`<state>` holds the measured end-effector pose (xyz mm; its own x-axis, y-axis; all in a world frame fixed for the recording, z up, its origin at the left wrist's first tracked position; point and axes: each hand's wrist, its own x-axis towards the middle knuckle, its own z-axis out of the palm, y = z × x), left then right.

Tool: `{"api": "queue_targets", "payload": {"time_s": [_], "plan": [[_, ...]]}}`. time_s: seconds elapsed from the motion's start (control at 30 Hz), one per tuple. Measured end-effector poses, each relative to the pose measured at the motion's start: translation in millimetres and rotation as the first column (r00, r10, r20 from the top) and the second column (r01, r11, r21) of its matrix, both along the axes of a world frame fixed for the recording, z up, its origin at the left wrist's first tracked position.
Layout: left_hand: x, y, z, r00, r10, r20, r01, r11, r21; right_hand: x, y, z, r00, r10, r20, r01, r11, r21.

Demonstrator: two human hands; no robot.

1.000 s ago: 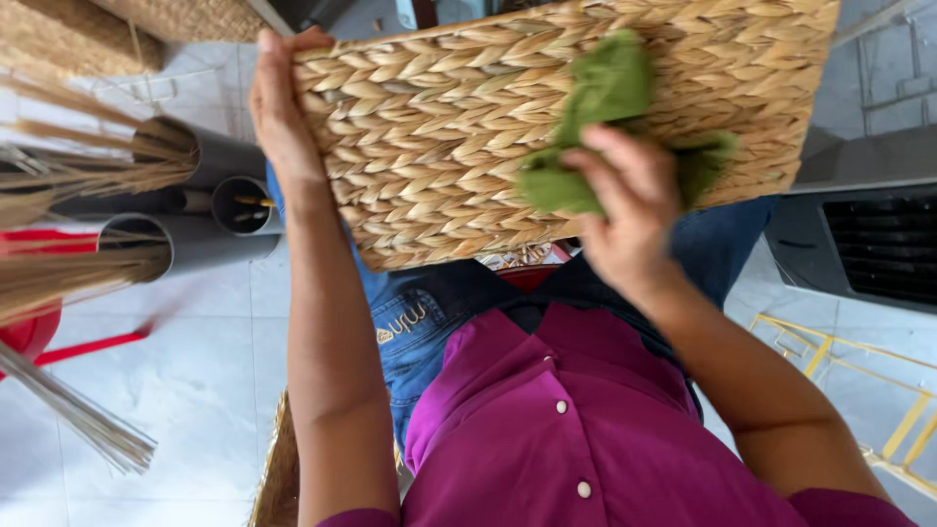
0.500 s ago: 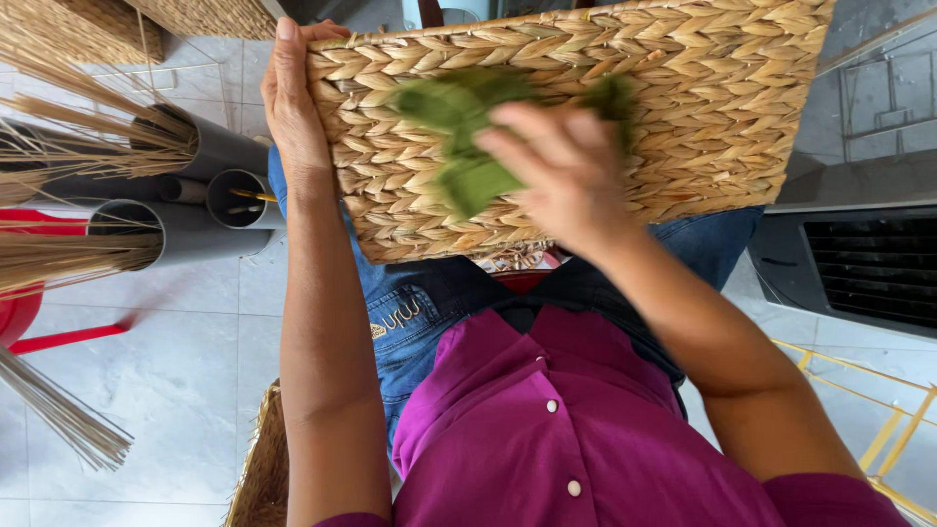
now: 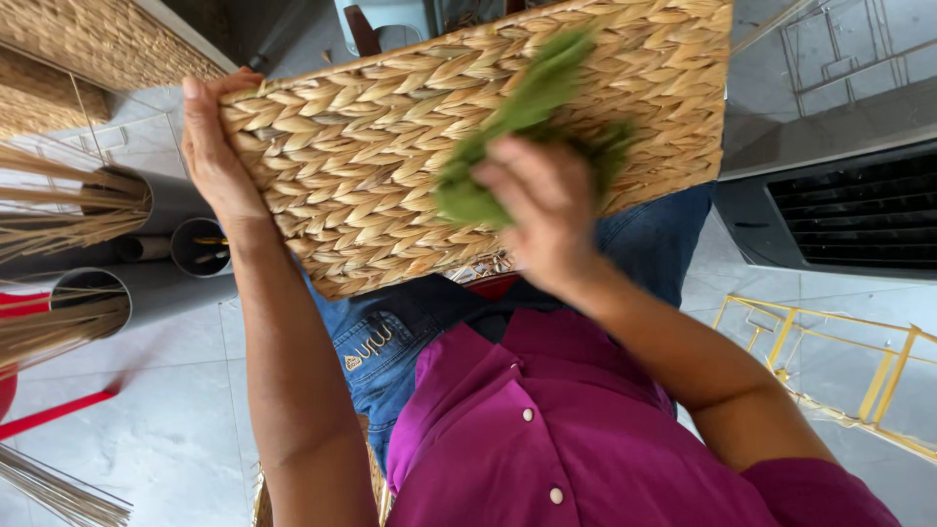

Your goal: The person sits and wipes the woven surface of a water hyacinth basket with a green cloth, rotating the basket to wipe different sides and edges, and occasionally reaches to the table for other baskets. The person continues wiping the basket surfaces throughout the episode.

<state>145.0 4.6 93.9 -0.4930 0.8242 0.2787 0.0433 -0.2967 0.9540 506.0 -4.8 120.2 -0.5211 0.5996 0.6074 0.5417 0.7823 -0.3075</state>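
Note:
A flat woven straw basket [image 3: 361, 166] rests tilted over my lap, its plaited surface facing me. My left hand [image 3: 210, 161] grips its left edge, thumb on the front and fingers behind. My right hand [image 3: 542, 210] is closed on a green cloth [image 3: 522, 107] and presses it against the middle of the weave. The cloth is motion-blurred and trails up and to the right of the hand. Below the basket I see blue jeans and a magenta buttoned shirt.
Grey tubes holding dried reeds [image 3: 88, 210] lie on the tiled floor at the left, with a red frame [image 3: 39, 415] beneath them. Woven panels [image 3: 88, 39] stand at the top left. A dark grilled appliance [image 3: 849, 210] and a yellow metal frame [image 3: 830, 361] are at the right.
My right hand has dragged the green cloth from the basket's right side leftward to its middle. My left hand keeps its grip on the left edge.

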Motion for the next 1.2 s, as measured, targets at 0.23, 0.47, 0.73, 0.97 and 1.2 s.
{"api": "queue_targets", "payload": {"time_s": [0.23,0.47,0.73,0.97,1.2], "plan": [[-0.7,-4.1,4.8,0.998,0.024,-0.055,-0.026,0.999,-0.04,-90.2,-47.4,16.8,0.866,0.498,0.04,-0.496,0.867,-0.048],[-15.5,-4.9,-15.3,0.998,-0.033,0.052,0.034,0.999,-0.021,17.4,-8.5,-4.4,0.959,0.274,0.071,-0.278,0.959,0.049],[-24.3,-12.6,-25.7,0.977,-0.075,0.198,0.077,0.997,0.0,156.9,42.5,0.3,0.924,-0.369,-0.097,0.358,0.926,-0.119],[-37.2,-15.3,-31.3,0.979,-0.037,0.201,0.046,0.998,-0.038,60.9,-2.4,-16.6,0.968,-0.248,-0.025,0.249,0.968,0.021],[-47.6,-15.6,-32.8,0.987,-0.083,0.14,0.09,0.995,-0.042,-78.0,-57.0,-18.9,0.884,0.464,-0.061,-0.464,0.886,0.001]]}}
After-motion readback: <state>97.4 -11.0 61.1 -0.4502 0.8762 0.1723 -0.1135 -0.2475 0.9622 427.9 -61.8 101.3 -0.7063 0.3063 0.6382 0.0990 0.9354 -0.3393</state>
